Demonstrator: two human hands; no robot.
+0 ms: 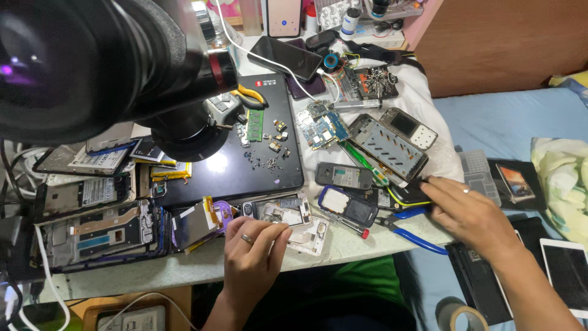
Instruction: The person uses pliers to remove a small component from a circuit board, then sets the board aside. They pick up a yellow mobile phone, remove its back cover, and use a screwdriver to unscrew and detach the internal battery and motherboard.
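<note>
My left hand point(252, 252), a ring on one finger, rests at the table's front edge with its fingertips on a white opened phone frame point(283, 211). My right hand point(467, 211), also ringed, reaches left across the table's right edge, fingertips touching a dark phone part point(409, 194) with a yellow-green rim. Whether it grips that part I cannot tell. Blue-handled pliers point(418, 238) lie just under the right hand. A small dark phone with a blue rim point(348, 206) and a red-tipped screwdriver point(348, 222) lie between the hands.
A black mat point(269, 165) holds small screws and chips. A large black microscope head point(92, 61) fills the upper left. Stripped phone bodies point(98, 233) crowd the left; a circuit board point(321, 124), metal frame point(389, 147) and black phone point(286, 56) sit behind. Tablets point(566, 270) and tape roll point(468, 317) lie right.
</note>
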